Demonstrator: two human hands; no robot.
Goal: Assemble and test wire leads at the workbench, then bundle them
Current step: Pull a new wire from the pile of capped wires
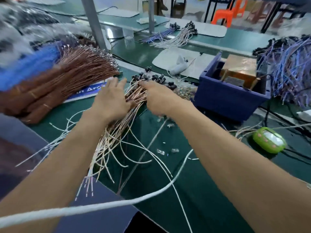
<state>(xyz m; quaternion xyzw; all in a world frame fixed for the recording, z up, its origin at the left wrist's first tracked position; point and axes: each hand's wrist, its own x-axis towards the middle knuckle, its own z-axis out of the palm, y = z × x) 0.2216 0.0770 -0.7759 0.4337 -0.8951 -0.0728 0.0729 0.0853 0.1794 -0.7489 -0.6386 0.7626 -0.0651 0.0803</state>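
Far left, stacked bundles of brown-copper wire lie on the dark green bench mat. The left hand hovers with straight fingers spread apart over the loose fan of pinkish leads with black end caps, which lies mid-bench between both hands. The right hand reaches the capped ends; blur hides whether its fingers pinch anything. To gather them well, the person should probably sweep the leads together, caps aligned, before gripping. Counted: two hands, one navy plastic crate, one lime-green gadget; the leads are too many to count.
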